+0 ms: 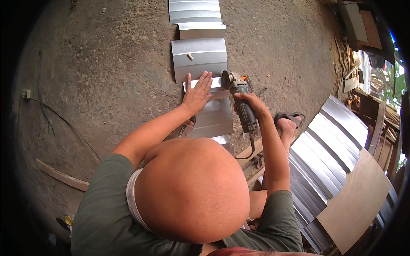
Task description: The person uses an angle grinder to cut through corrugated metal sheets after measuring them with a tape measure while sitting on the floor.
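Note:
My left hand [198, 93] lies flat with its fingers stretched out, pressing on a ribbed silver metal sheet [200, 71]. This sheet is part of a long strip of such sheets running away from me along the floor. My right hand [253, 103] is wrapped around the body of an angle grinder [247, 114]. The grinder's dark cutting disc [226, 80] stands at the sheet's right edge, just right of my left fingers; whether it touches the metal I cannot tell. A small beige stub [190, 56] rests on the sheet beyond my left hand.
More ribbed metal sheets [318, 145] lie at the right, with a plywood board [356, 200] on top. Scrap wood [378, 123] is piled along the right side. A thin black cable [68, 115] crosses the rough concrete floor [115, 64] at left. My sandalled foot [288, 123] is beside the grinder.

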Demonstrator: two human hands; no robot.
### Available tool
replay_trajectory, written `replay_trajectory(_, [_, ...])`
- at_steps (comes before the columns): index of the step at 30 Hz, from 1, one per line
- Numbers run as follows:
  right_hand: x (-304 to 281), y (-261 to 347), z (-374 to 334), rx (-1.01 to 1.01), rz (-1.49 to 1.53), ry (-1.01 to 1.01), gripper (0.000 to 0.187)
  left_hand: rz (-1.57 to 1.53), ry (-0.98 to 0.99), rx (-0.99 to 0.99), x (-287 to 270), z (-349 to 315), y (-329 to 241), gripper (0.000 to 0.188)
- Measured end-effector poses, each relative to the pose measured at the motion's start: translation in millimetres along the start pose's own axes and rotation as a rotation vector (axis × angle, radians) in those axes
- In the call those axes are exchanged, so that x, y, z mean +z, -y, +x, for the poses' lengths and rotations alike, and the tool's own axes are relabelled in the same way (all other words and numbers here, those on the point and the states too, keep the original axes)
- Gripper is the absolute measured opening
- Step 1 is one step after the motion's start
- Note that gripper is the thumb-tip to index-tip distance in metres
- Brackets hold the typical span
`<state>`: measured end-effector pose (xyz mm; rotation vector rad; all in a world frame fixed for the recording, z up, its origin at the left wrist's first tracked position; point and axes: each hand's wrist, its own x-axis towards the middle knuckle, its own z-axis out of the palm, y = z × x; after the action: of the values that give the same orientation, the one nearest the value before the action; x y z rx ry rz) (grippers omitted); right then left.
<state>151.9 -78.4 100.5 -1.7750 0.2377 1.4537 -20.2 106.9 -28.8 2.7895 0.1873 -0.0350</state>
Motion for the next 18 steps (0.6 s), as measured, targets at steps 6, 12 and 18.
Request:
replay_trajectory(6, [7,-2,-11,-0.018,0.017,-0.017,0.046,0.023,0.023,-0.006,-2,1,0,0.073])
replay_trajectory(12, [6,-7,-20,0.018,0.004,-0.022,0.049,0.011,0.013,-0.003,-1,0,0,0.072])
replay_trajectory(18, [2,-22,-25,0.015,0.023,-0.021,0.05,0.051,0.005,0.008,3,1,0,0.072])
